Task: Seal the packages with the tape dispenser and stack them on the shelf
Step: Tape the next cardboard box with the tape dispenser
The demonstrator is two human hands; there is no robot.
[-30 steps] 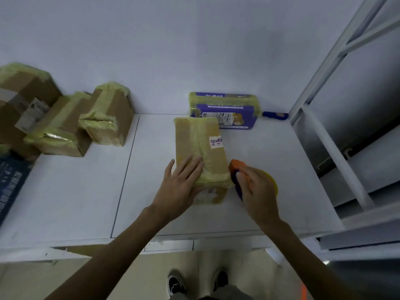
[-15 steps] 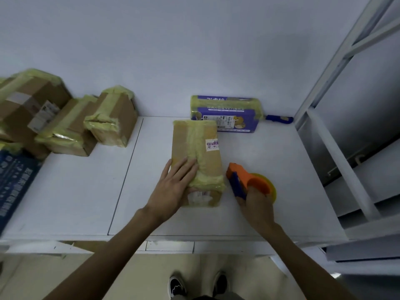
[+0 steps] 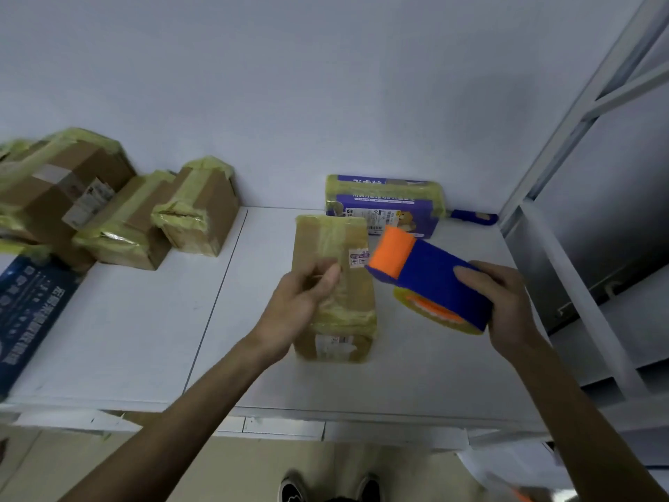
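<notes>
Head camera looks down at a brown package [image 3: 344,295] that lies flat near the middle of the white bench [image 3: 126,338]. Its long side points from the front edge to the back edge. Yellow tape is wrapped around it, and a small white label [image 3: 357,256] sits on its top.

The left hand [image 3: 298,306] is over the left half of the package. Its fingers [image 3: 318,275] are curled in, with the thumb tip close to them. I cannot tell if they pinch the package, a bit of tape, or nothing.

The right hand [image 3: 506,306] holds the tape dispenser [image 3: 434,284] up in the air, just to the right of the package. Its fingers [image 3: 501,280] wrap around the blue back end. The orange front end points at the package, close to the label. A yellow roll of tape shows under the blue part.

At the back edge of the bench, just behind the brown package, lies a purple package [image 3: 383,204] with yellow tape on it. A small blue thing [image 3: 474,217] lies next to it, near the back right corner.

Three taped brown boxes [image 3: 195,211] sit close together at the back left. A dark blue printed sheet [image 3: 25,309] lies at the left edge.

White shelf bars [image 3: 564,248] stand to the right of the bench. Two shoes [image 3: 369,489] show on the floor below the front edge.
</notes>
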